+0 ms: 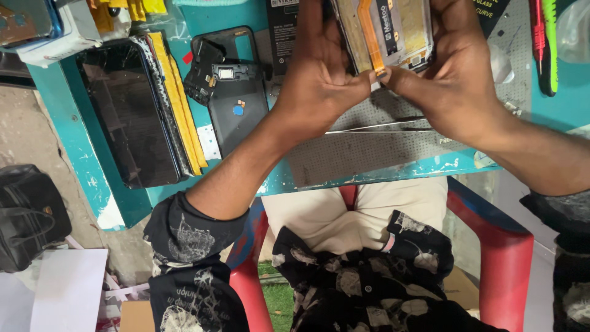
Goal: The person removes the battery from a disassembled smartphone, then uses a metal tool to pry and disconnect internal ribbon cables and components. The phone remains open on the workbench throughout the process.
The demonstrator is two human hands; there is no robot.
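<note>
The grey perforated mat (362,154) is the one open patch on the teal surface (80,154); its near half lies bare up to the surface's edge. A pair of thin tweezers (381,126) lies across the mat's middle, barring a low sweep. Beyond the tweezers, both hands (319,74) (455,74) and the opened phone (387,31) between them fill the mat's far part. Left of the mat, a dark phone back cover (236,104) lies close beside it, then a yellow-edged stack (184,104) and a cracked black screen (126,117), packed edge to edge. Right of the mat, a red and green screwdriver (544,43) lies on a narrow strip.
</note>
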